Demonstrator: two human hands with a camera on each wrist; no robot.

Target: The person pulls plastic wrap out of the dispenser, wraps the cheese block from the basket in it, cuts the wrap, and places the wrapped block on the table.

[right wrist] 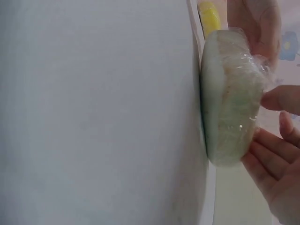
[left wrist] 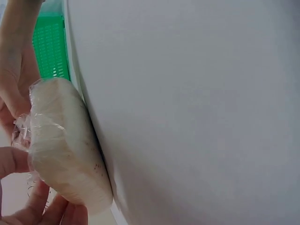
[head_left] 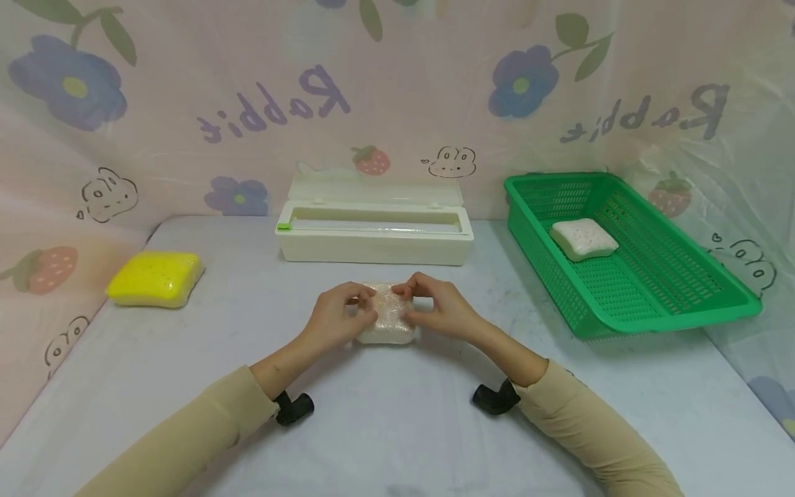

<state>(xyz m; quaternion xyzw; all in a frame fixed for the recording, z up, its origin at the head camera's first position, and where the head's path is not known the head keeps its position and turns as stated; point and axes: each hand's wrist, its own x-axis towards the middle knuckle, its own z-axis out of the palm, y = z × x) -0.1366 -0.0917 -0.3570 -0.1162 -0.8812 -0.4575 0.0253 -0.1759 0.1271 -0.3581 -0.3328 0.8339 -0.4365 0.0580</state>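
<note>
Head: left hand (head_left: 335,317) and right hand (head_left: 444,308) grip 1 wrapped block (head_left: 389,316) on the table (head_left: 385,435); beyond, 1 yellow block (head_left: 154,279), 1 white box (head_left: 375,247), 1 basket (head_left: 646,297) holding 1 white block (head_left: 584,238). Left wrist: left thumb (left wrist: 11,160) and fingers clamp the wrapped block. Right wrist: right thumb (right wrist: 282,99) and fingers likewise.

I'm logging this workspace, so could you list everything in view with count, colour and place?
Wrapped block: 1, off-white in clear film, table centre
Yellow block: 1, yellow, left on table
Basket: 1, green, right on table
Speckled block: 1, whitish, inside basket
Open-lidded box: 1, white, behind wrapped block
Slider: 1, green, box's left end
Table: 1, white, beneath these
Printed backdrop: pinkish, behind and beside table
Wrist devices: 2, black, by cuffs
Sleeves: 2, beige, on forearms
Left fingers: bare, touching wrapped block
Right fingers: bare, touching wrapped block
</note>
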